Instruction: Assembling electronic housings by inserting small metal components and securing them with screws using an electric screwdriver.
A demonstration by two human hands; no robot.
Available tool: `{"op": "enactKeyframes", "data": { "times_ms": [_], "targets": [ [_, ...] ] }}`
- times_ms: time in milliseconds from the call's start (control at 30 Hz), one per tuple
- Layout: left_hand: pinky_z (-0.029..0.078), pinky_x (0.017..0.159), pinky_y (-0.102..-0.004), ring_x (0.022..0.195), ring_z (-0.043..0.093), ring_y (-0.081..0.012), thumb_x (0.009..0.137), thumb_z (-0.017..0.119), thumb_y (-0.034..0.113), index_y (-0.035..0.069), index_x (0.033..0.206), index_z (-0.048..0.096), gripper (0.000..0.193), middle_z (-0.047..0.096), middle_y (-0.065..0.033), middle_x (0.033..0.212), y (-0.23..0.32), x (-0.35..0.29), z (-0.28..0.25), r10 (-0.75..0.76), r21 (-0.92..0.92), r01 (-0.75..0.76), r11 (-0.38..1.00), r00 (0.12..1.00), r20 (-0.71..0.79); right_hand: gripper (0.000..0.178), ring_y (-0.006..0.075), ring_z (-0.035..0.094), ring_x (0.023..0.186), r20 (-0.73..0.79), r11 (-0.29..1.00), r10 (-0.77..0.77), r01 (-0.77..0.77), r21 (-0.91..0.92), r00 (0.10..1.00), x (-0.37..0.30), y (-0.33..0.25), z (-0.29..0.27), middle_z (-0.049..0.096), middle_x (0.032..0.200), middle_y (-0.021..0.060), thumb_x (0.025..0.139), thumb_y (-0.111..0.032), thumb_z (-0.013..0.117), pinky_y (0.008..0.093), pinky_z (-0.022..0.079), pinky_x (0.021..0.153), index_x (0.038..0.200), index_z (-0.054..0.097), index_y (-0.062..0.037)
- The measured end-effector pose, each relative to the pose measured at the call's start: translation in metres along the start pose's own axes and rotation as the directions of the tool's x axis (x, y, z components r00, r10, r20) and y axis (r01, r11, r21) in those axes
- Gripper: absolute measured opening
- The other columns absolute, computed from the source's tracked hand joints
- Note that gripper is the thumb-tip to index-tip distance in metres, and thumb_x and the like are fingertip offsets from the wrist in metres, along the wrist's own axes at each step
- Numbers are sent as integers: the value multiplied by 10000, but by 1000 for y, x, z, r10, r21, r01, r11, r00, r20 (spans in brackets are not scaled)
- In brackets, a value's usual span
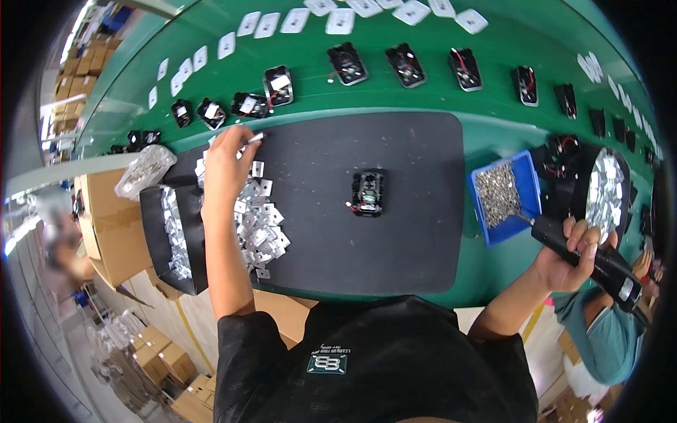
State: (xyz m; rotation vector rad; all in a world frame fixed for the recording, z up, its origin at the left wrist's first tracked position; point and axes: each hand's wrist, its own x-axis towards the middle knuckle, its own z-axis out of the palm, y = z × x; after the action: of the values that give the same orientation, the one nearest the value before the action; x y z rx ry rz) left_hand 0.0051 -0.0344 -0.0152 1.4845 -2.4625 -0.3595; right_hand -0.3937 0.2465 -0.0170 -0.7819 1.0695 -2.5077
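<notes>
My left hand [229, 151] reaches to the back left of the black mat, fingers pinched on a small silver metal plate [256, 137]. Below it spreads a loose pile of similar plates [261, 236]. My right hand [570, 257] is wrapped round a black electric screwdriver [596, 268]. Its thin bit points into a blue bin [534, 180], at the near right edge of the small screws [498, 194]; whether it touches a screw I cannot tell. A black plastic housing with parts and wires inside [368, 193] lies alone mid-mat.
The black mat [416, 247] covers the green bench. Behind it, black housings [347, 63] and white covers [340, 21] stand in rows. Left are a black box of plates [194, 233], a plastic bag [146, 171] and a carton [109, 218]. Another person in teal [603, 335] is at right.
</notes>
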Motion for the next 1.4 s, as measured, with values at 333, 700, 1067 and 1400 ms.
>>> {"op": "enactKeyframes", "data": {
  "times_ms": [333, 700, 1067, 1400],
  "targets": [
    [510, 701, -284, 755, 625, -181, 712, 775, 20, 25, 845, 708, 149, 663, -90, 943, 112, -49, 26, 128, -498, -61, 865, 987, 100, 434, 96, 411, 671, 83, 998, 56, -56, -2, 995, -3, 10, 9, 408, 759, -4, 878, -83, 532, 298, 343, 689, 1297, 418, -89],
    [479, 726, -305, 766, 557, -197, 709, 754, 16, 26, 895, 674, 203, 636, -86, 1027, 124, -52, 56, 18, -466, 31, 884, 995, 100, 501, 106, 425, 616, 97, 997, 77, -80, 23, 992, -7, 14, 24, 421, 724, 5, 870, -95, 551, 301, 379, 640, 1336, 368, -101],
    [463, 743, -285, 825, 550, -179, 758, 648, -18, 41, 1082, 675, 330, 591, -96, 1036, 137, -35, 60, -19, -507, 195, 840, 944, 330, 523, 100, 436, 603, 157, 978, 75, -103, 180, 985, -9, 8, 39, 435, 731, -13, 873, -98, 550, 282, 395, 635, 1364, 373, -126],
    [444, 829, -356, 891, 617, -259, 608, 849, 265, 24, 1049, 694, 526, 687, -86, 984, 210, -52, 44, 556, -402, -545, 736, 825, -100, 487, 106, 504, 641, 335, 895, 113, -242, 374, 935, -5, -14, 58, 495, 747, -18, 861, -93, 634, 279, 430, 649, 1292, 414, -147]
  ]
}}
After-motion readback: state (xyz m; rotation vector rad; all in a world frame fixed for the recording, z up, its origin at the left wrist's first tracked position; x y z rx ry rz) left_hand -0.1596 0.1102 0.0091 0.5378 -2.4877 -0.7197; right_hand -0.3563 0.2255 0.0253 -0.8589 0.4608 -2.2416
